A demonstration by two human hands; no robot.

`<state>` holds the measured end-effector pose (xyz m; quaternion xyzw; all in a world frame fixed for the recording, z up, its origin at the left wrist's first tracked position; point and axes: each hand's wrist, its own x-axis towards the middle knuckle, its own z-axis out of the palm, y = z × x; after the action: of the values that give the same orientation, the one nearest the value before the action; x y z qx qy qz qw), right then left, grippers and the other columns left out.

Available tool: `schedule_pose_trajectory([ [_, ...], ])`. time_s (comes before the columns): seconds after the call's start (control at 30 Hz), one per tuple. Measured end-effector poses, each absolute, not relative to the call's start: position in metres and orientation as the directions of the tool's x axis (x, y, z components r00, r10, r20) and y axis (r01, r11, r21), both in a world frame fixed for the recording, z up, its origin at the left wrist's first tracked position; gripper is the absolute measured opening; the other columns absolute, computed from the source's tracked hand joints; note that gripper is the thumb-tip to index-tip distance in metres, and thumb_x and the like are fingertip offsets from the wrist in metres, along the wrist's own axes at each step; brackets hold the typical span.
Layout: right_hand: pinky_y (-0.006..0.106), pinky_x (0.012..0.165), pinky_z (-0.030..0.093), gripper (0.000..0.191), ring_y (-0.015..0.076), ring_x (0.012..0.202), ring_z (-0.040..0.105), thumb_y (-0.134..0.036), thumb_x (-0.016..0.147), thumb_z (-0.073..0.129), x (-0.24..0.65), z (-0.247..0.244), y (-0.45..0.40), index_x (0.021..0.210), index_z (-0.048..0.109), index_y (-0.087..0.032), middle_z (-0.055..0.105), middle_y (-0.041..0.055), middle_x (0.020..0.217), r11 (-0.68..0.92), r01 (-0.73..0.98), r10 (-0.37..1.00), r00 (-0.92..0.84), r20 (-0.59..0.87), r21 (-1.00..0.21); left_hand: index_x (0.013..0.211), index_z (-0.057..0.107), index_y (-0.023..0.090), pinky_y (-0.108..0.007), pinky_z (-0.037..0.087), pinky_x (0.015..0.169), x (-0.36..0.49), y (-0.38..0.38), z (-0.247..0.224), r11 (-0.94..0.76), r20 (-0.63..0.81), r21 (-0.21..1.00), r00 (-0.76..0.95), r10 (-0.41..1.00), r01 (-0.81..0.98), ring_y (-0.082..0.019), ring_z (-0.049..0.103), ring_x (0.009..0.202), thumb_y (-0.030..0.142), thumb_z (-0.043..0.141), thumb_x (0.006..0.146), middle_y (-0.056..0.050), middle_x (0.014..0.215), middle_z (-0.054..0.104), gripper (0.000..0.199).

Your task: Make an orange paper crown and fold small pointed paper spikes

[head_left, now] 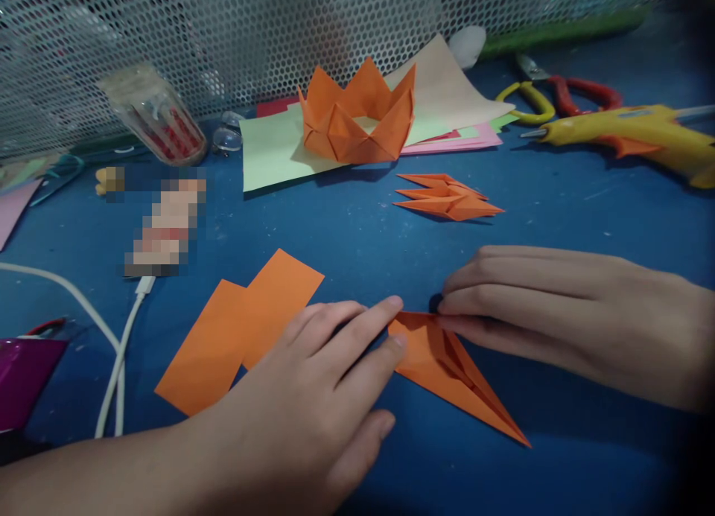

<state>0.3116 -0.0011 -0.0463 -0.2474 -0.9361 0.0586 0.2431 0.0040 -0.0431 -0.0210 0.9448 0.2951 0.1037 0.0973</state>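
An orange sheet of paper [427, 356], folded to a long point, lies on the blue table between my hands. Its tip points toward the lower right, and a folded flap stands partly raised along its right side. My left hand [327, 374] rests with fingers stretched and apart, two fingertips touching the paper's left corner. At the upper right edge, my right hand [550, 307] is closed, its fingers together on the paper; the thumb is mostly hidden. Flat orange paper pieces [204, 345] lie overlapping beyond my left forearm. Several folded orange pieces [452, 197] are stacked beyond my right hand.
An orange paper crown [363, 140] stands on coloured sheets [271, 162] by a perforated metal screen [268, 47]. A yellow glue gun [631, 132] and pliers [530, 103] lie at right. At left are a tilted jar [159, 118] and a white cable [126, 333].
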Motion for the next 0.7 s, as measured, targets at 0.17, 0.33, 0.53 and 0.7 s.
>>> schedule_pose_trajectory([
  [0.17, 0.033, 0.086, 0.064, 0.032, 0.019, 0.094, 0.076, -0.025, 0.128, 0.039, 0.3109, -0.0467, 0.0012, 0.115, 0.069, -0.026, 0.078, 0.0019, 0.105, 0.879, 0.435, 0.474, -0.762, 0.441, -0.194, 0.157, 0.072, 0.013, -0.055, 0.058, 0.13, 0.0037, -0.0455, -0.0234, -0.797, 0.136, 0.254, 0.796, 0.59, 0.548, -0.035, 0.068, 0.151, 0.02, 0.054, 0.12, -0.016, 0.172, 0.068, 0.043],
  [0.33, 0.019, 0.1, 0.061, 0.023, 0.0097, 0.101, 0.079, -0.028, 0.128, 0.045, 0.3171, -0.0477, 0.0066, 0.13, 0.067, -0.03, 0.075, -0.002, 0.118, 0.861, 0.447, 0.508, -0.742, 0.438, -0.242, 0.157, 0.073, 0.011, -0.054, 0.057, 0.131, 0.0037, -0.0456, -0.0262, -0.805, 0.149, 0.239, 0.798, 0.584, 0.544, -0.036, 0.067, 0.152, 0.022, 0.049, 0.122, -0.016, 0.174, 0.066, 0.044],
  [0.53, 0.025, 0.089, 0.064, 0.031, 0.0124, 0.096, 0.079, -0.023, 0.128, 0.038, 0.3173, -0.0467, 0.0057, 0.126, 0.068, -0.027, 0.076, -0.0003, 0.112, 0.864, 0.41, 0.5, -0.763, 0.41, -0.292, 0.156, 0.074, 0.01, -0.053, 0.061, 0.126, 0.0036, -0.0432, -0.0256, -0.823, 0.172, 0.236, 0.812, 0.559, 0.517, -0.034, 0.07, 0.146, 0.02, 0.05, 0.121, -0.015, 0.168, 0.071, 0.043],
  [0.7, 0.035, 0.091, 0.067, 0.037, 0.0198, 0.099, 0.077, -0.017, 0.125, 0.038, 0.3192, -0.0437, 0.0008, 0.117, 0.073, -0.028, 0.082, 0.0027, 0.11, 0.895, 0.418, 0.446, -0.817, 0.366, -0.159, 0.16, 0.072, 0.01, -0.053, 0.06, 0.129, 0.004, -0.0404, -0.0202, -0.83, 0.115, 0.215, 0.831, 0.544, 0.514, -0.034, 0.07, 0.147, 0.016, 0.044, 0.122, -0.011, 0.168, 0.072, 0.048],
])
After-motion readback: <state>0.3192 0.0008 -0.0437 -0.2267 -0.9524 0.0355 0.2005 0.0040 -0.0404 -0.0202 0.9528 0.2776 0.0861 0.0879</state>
